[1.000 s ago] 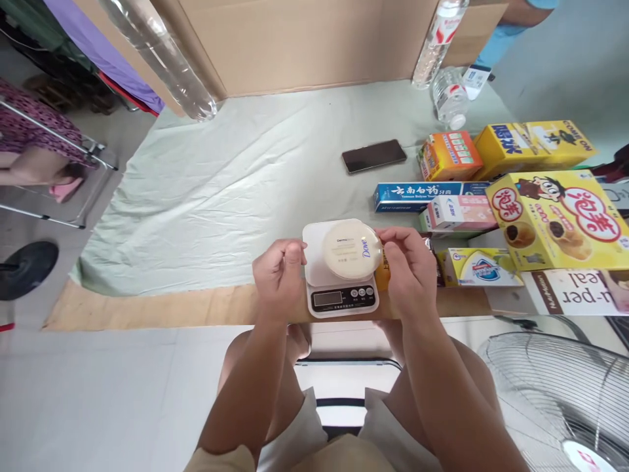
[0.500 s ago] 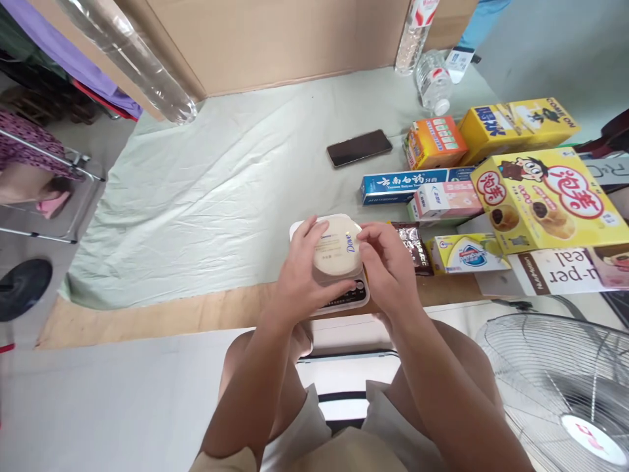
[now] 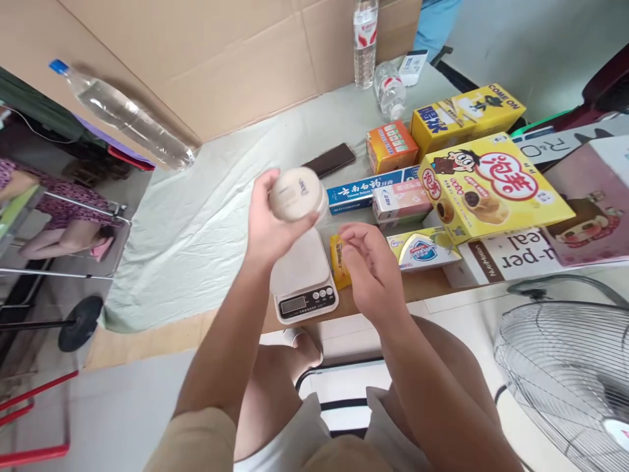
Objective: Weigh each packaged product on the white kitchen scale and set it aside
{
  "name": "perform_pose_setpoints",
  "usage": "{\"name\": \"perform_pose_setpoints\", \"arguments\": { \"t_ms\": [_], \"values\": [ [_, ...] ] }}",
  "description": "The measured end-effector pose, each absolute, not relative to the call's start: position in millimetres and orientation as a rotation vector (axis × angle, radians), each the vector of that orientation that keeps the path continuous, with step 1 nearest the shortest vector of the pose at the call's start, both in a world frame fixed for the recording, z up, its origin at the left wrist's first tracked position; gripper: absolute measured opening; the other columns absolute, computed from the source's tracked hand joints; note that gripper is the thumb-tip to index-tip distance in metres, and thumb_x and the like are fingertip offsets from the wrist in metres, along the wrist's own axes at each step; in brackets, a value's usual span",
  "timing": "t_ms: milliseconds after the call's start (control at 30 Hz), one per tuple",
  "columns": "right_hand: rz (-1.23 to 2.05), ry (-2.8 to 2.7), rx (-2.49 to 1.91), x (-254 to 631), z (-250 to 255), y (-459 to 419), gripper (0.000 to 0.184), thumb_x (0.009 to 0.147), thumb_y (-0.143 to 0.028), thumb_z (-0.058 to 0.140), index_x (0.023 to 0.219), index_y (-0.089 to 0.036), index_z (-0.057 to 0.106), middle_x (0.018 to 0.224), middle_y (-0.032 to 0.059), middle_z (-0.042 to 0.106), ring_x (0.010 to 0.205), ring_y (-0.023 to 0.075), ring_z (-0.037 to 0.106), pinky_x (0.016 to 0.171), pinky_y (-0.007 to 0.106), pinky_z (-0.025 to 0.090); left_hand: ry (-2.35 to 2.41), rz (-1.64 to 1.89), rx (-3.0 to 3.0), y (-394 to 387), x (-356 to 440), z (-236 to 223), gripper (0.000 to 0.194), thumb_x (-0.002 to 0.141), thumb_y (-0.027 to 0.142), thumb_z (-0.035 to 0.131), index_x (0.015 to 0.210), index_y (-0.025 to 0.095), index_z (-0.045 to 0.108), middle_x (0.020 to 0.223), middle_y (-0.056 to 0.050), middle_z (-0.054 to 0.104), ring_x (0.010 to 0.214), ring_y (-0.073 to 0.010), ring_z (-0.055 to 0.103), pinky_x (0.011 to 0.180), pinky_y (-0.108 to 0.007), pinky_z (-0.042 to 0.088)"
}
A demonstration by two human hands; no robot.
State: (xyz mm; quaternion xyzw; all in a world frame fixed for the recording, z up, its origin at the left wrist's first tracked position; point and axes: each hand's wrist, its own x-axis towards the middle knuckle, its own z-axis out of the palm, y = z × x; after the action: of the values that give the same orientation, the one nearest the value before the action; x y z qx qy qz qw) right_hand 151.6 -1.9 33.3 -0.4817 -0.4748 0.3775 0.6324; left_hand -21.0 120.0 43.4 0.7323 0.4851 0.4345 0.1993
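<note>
My left hand (image 3: 268,219) grips a round cream-coloured Dove jar (image 3: 296,194) by its side, thumb in front and fingers behind. It is held in the air over the back of a white kitchen scale (image 3: 301,265), which has a dark display and round buttons along its front. My right hand (image 3: 369,272) hovers apart from the jar, its fingers loosely curled with nothing seen in them. Beneath and beside those fingers lies a small yellow packet (image 3: 338,262), partly covered by the hand. A yellow and white Safeguard soap box (image 3: 423,248) is just right of it.
Right of the scale stand a blue toothpaste box (image 3: 356,192), a pink and white box (image 3: 401,200), an orange box (image 3: 392,148) and yellow snack boxes (image 3: 496,183). Behind them are a phone (image 3: 331,159) and water bottles (image 3: 365,46). A fan (image 3: 565,367) stands at lower right.
The Dove jar has come up off the scale in my left hand, baring the scale's plate and display. My right hand has let go of the jar. The view has shifted.
</note>
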Motion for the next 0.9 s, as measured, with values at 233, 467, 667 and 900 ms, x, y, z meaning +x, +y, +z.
{"name": "perform_pose_setpoints", "arguments": {
  "t_ms": [233,467,667,900],
  "values": [
    [0.872,-0.923,-1.118,163,41,7,0.011,0.097,-0.029,0.054,0.105,-0.025,0.061,0.115,0.0078,0.067,0.112,0.0204,0.067,0.101,0.041,0.055,1.363,1.022,2.074,250,54,25,0.089,0.056,0.018,0.098,0.134,0.026,0.057,0.125,-0.009,0.057,0.129,-0.0353,0.062,0.117,-0.058,0.049],
    [0.869,-0.929,-1.121,164,47,9,0.011,0.097,-0.028,0.053,0.106,-0.026,0.06,0.112,0.0066,0.067,0.114,0.0221,0.066,0.1,0.044,0.053,1.3,0.941,2.112,287,98,-1,0.083,0.049,0.017,0.097,0.124,0.024,0.06,0.124,-0.011,0.058,0.133,-0.0387,0.056,0.12,-0.058,0.045],
    [0.859,-0.949,-1.154,167,49,8,0.011,0.099,-0.03,0.052,0.105,-0.026,0.059,0.112,0.0073,0.066,0.114,0.022,0.066,0.098,0.044,0.054,1.363,0.791,2.088,289,111,-10,0.08,0.049,0.02,0.098,0.12,0.024,0.06,0.121,-0.012,0.057,0.127,-0.042,0.06,0.117,-0.063,0.045],
    [0.827,-0.971,-1.153,164,50,6,0.01,0.097,-0.029,0.054,0.105,-0.025,0.059,0.11,0.0067,0.067,0.108,0.0208,0.066,0.097,0.042,0.054,1.194,0.987,2.165,224,73,14,0.062,0.074,0.034,0.089,0.127,0.03,0.059,0.142,-0.01,0.056,0.145,-0.0352,0.052,0.128,-0.054,0.04]
  ]
}}
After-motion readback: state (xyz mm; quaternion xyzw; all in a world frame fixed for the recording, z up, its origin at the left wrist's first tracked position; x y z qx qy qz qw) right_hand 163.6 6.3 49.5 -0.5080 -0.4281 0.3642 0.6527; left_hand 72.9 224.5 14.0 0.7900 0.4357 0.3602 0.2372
